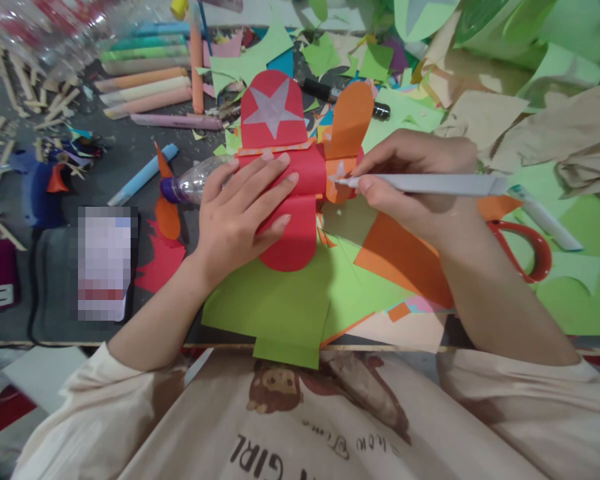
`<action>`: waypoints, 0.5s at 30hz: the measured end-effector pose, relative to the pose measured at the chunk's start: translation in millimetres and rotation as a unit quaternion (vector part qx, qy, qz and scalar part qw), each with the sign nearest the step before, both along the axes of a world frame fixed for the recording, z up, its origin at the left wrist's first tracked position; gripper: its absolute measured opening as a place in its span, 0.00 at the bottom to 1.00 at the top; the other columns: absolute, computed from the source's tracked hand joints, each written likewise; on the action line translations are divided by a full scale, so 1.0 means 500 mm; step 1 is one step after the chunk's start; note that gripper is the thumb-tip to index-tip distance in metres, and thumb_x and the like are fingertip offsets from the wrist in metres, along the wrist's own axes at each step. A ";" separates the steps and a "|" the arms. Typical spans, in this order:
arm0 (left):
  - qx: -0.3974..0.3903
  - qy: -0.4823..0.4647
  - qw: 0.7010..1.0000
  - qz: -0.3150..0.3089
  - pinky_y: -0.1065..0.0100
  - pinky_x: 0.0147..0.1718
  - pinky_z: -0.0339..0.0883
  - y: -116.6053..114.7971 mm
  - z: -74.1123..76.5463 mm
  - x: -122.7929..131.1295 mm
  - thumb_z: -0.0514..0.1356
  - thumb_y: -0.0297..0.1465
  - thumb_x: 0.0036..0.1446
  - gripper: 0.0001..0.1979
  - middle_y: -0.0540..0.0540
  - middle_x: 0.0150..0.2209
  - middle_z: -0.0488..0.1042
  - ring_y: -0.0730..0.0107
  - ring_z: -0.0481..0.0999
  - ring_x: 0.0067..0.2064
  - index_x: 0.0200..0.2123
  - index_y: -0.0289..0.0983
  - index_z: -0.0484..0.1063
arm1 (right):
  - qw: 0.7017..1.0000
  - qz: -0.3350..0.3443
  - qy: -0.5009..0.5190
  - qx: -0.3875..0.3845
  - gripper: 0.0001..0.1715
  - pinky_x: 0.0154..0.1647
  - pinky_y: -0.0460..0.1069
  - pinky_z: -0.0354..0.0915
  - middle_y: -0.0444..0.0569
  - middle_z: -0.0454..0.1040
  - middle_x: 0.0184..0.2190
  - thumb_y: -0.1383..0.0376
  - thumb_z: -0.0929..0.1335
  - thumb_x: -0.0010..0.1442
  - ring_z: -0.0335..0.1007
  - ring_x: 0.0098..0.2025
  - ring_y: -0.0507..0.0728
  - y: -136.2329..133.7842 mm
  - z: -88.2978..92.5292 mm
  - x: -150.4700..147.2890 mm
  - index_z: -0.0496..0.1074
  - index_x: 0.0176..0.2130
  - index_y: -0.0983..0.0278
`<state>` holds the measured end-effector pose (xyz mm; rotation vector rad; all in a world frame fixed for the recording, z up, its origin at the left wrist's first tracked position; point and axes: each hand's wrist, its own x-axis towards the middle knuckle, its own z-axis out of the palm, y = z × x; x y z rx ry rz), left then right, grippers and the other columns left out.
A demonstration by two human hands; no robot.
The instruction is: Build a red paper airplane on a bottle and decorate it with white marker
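A toy plane made from a plastic bottle (195, 183) wrapped in red paper lies on its side across the table, its purple cap and orange propeller (167, 217) to the left. One red wing (273, 110) bears a pale star. My left hand (250, 203) rests flat on the red body with its fingers spread, holding nothing. My right hand (405, 173) pinches a light grey marker (430, 184), whose tip touches the orange tail paper (341, 175) at a small pale star. An upright orange tail fin (353, 117) stands just above that spot.
Pastel markers (147, 80) lie at the upper left, near wooden sticks (27, 83) and a blue glue gun (40, 187). A phone (105, 263) is at left. Red-handled scissors (540, 257) lie right among green paper (275, 300) and scraps. A black pen (325, 90) lies behind the plane.
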<state>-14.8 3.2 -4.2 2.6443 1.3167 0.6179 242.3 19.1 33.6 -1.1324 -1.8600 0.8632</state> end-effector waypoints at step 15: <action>0.001 -0.011 1.000 -0.003 0.51 0.67 0.56 0.001 -0.004 -0.003 0.52 0.41 0.69 0.22 0.45 0.64 0.68 0.55 0.67 0.66 0.63 0.46 0.66 | 0.999 -0.001 0.013 0.045 0.06 0.21 0.49 0.54 0.42 0.72 0.21 0.65 0.71 0.57 0.61 0.21 0.50 0.003 0.002 -0.003 0.73 0.27 0.59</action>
